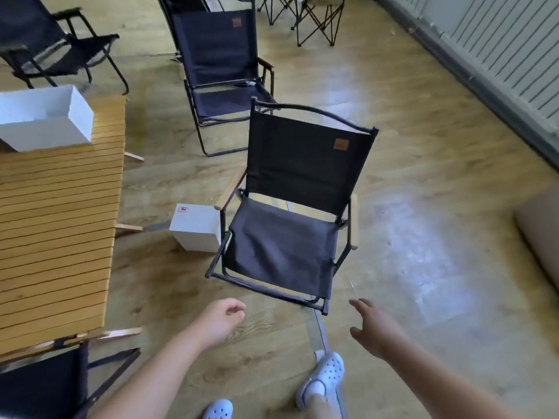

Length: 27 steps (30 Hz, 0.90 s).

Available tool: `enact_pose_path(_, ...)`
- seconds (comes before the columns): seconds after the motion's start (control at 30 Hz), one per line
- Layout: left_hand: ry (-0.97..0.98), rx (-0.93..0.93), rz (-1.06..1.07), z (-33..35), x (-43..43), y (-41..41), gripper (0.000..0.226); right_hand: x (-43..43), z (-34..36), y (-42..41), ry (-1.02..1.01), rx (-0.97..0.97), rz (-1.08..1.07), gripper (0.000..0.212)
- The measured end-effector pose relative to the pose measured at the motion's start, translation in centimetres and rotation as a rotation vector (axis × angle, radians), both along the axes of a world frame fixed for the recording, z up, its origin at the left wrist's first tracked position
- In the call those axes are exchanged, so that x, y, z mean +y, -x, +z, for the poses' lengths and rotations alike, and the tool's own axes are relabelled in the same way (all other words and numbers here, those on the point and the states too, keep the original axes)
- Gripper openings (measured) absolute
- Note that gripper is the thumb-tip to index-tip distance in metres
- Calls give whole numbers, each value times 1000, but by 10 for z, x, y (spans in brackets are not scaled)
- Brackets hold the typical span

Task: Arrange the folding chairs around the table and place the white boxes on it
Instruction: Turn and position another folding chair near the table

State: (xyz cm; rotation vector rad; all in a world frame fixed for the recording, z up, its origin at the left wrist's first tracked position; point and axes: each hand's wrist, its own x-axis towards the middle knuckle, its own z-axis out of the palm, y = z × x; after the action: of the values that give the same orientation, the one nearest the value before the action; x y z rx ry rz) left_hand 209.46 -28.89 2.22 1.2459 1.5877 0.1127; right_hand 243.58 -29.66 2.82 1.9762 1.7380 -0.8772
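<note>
A dark folding chair [290,213] with wooden armrests stands unfolded on the floor in front of me, its seat facing me. My left hand [222,320] hovers just short of its front rail, fingers loosely curled and holding nothing. My right hand [373,328] reaches forward with fingers spread, also apart from the chair. A closed white box [196,226] sits on the floor between this chair and the slatted wooden table [57,225]. An open white box [45,117] rests on the table's far end. A second dark chair [220,65] stands behind the first.
A third dark chair [51,43] stands beyond the table at top left, and another chair [45,385] sits by the table's near corner. Folded metal frames [311,16] stand at the back. A ribbed radiator wall [499,49] runs along the right. A tan cushion [541,234] lies at right.
</note>
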Motion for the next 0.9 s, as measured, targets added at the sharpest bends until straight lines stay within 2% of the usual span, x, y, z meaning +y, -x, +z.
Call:
enact_pose_path(0.17,7,-35,48,-8,41,-85,13,62,4,-67,-33,21,95,67)
enact_pose_path(0.37,13,-54,84,-4,74,-168,14,118,22,-149,-73,14,113,70)
enact_pose_path(0.6,12,-46,62,12,128,-226,20,154,42,-210,-122,33,74,70)
enact_pose_path(0.9,-7,-78,93,9,214,-292,27,233,44,-259,-124,72,133,71)
